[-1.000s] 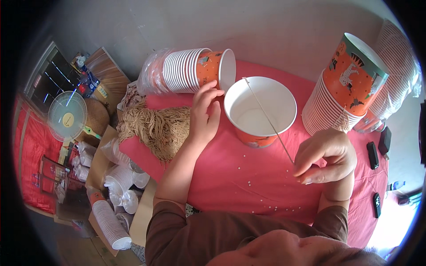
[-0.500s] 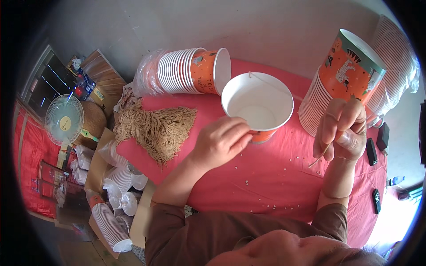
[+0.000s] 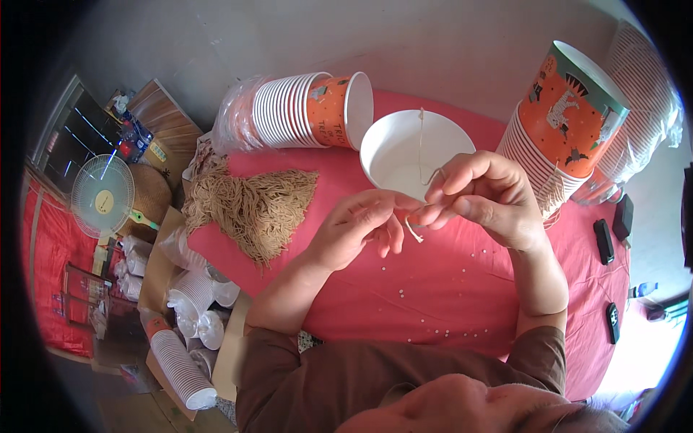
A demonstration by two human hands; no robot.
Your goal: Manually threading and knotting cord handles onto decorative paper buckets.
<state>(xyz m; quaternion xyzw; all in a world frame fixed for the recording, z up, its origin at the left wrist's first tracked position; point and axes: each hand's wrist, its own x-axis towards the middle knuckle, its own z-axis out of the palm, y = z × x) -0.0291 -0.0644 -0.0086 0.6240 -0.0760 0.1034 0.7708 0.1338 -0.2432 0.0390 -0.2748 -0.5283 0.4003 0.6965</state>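
A white-lined paper bucket (image 3: 390, 141) stands in front of my hands. A thin cord (image 3: 421, 141) hangs from its far rim down across the opening toward my fingers. My right hand (image 3: 494, 200) pinches the cord between thumb and fingertips, above the bucket's near rim. My left hand (image 3: 357, 225) meets it there, fingertips closed at the cord beside the right fingertips. A short loose cord end dangles below them. The near side of the bucket is hidden behind my hands.
A tan bundle of cords (image 3: 253, 209) lies left on the pink cloth (image 3: 433, 289). A stack of buckets (image 3: 289, 112) lies behind it; another stack (image 3: 570, 115) stands upside down at right, cord strands against it. Small white bits are scattered nearby. A carton (image 3: 162, 278) holds wrapped cups.
My right hand has come left from beside the upside-down stack to meet my left hand. The cord now runs across the bucket's opening. My left hand has shifted slightly right.
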